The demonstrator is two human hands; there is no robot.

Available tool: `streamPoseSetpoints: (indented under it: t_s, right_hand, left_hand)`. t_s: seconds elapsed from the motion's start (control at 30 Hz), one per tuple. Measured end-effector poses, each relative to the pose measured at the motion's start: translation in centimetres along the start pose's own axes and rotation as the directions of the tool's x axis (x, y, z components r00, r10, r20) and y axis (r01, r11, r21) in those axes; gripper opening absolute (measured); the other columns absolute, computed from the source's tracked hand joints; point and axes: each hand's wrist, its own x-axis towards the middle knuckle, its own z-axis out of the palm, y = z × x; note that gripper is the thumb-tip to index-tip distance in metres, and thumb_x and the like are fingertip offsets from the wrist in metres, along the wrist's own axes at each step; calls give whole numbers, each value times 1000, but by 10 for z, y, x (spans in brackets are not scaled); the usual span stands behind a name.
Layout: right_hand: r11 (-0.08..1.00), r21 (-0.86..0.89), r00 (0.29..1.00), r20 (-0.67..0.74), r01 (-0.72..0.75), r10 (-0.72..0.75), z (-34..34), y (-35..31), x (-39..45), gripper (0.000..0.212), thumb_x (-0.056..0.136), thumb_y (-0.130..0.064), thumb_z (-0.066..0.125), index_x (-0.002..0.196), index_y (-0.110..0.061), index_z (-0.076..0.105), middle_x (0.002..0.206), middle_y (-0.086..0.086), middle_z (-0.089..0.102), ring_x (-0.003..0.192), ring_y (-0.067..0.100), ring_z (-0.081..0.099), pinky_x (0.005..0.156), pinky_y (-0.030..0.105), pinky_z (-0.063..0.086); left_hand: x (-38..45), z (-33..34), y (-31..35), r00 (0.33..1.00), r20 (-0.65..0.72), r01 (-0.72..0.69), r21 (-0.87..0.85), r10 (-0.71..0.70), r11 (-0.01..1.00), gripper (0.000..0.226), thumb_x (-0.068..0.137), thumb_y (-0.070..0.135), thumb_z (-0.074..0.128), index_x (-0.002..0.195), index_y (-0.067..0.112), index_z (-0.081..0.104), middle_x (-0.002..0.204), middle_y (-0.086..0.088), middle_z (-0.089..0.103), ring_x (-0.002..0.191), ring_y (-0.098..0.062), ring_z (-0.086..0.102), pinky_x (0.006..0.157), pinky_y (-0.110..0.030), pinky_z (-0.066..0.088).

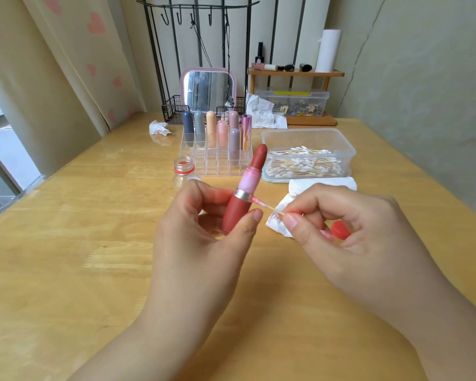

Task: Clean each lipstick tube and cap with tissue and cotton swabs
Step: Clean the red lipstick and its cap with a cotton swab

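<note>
Head view shows you a wooden table (66,243) running back to the wall, with your two hands raised over its middle. Your left hand (204,232) grips an uncapped red lipstick tube (237,213) by its base between thumb and curled fingers, the tube tilted with its bullet pointing up and away, above the pink inner sleeve and silver collar. Your right hand (341,229) pinches a cotton swab (261,204) by its wooden stick, and the swab's pink-stained tip touches the tube right at the silver collar. Just beyond your right hand lies a stained white tissue (308,188), and a small red cap (340,229) sits on the table close by your right fingers. Behind the tissue stands a clear plastic box of cotton swabs (308,149). Left of that box, a clear acrylic organizer (215,160) holds seven capped lipsticks upright in its rear compartments. An open small bottle (184,169) with a red neck ring stands just left of the organizer.
</note>
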Motion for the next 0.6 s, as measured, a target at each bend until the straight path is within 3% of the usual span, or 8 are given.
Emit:
streamPoseSetpoints:
  t_s: [0.1, 0.2, 0.33, 0.5, 0.6]
  right_hand:
    - [1000, 2, 1000, 3, -1, 1, -1, 0, 0, 12, 80, -19, 63, 68, -20, 63, 55, 0, 45, 57, 6, 43, 55, 8, 34]
    - [1000, 14, 1000, -3, 9, -9, 0, -2, 0, 12, 79, -17, 64, 68, -18, 63, 54, -1, 43, 55, 4, 41, 54, 6, 31]
    - [999, -39, 999, -32, 33, -34, 3, -5, -1, 12, 79, -17, 64, 67, -19, 63, 53, 0, 40, 53, 5, 38, 54, 6, 30]
    - [986, -166, 992, -123, 7, -28, 13, -12, -2, 14, 76, -21, 64, 64, -23, 58, 54, 2, 41, 51, 12, 36, 46, 25, 37]
    - [994, -112, 993, -115, 4, -17, 8, -15, -4, 17, 72, -15, 63, 59, -18, 53, 49, 3, 37, 46, 12, 32, 46, 11, 28]
  left_hand:
    - [-1, 0, -1, 1000, -5, -29, 41, 29, 999, 30, 64, 21, 83, 77, 29, 57, 72, 4, 70, 70, -19, 69, 71, -45, 56]
    - [-2, 1, -3, 998, -14, -61, 82, 63, 995, 31, 66, 12, 83, 72, 25, 56, 71, 12, 68, 66, -8, 66, 66, -26, 53]
    - [-6, 1, -4, 977, 6, -208, 262, 214, 942, 35, 67, 19, 83, 72, 28, 50, 71, 12, 65, 65, -1, 61, 59, -10, 44]
    - [-7, 2, -9, 858, 87, -473, 517, 507, 713, 25, 73, 19, 70, 82, 23, 47, 68, 10, 57, 65, -7, 53, 57, -30, 42]
    - [-6, 1, -11, 840, 64, -478, 556, 538, 680, 23, 75, 17, 71, 82, 19, 49, 67, 6, 57, 63, -12, 50, 56, -35, 39]
